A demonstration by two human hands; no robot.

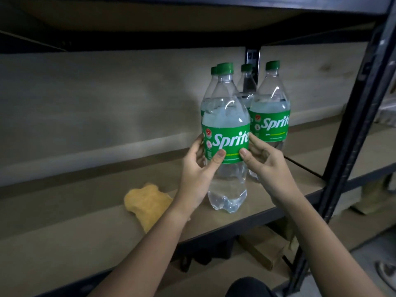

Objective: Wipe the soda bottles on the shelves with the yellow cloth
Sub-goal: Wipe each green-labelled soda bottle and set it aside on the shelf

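Several clear Sprite bottles with green caps and labels stand on the wooden shelf point(64, 228). The front bottle point(227, 116) stands near the shelf's front edge. My left hand point(198, 172) grips its left side, thumb on the green label. My right hand point(265, 163) holds its right side, thumb on the label too. A second bottle point(271, 103) stands to the right, with two more point(246, 82) partly hidden behind. The crumpled yellow cloth point(147, 203) lies on the shelf left of my left wrist, untouched.
A black metal upright point(351, 133) frames the shelf on the right. Another shelf board point(150, 20) hangs overhead. A pale wall panel point(96, 99) closes the back. Cardboard boxes point(263, 245) sit on the lower level beneath.
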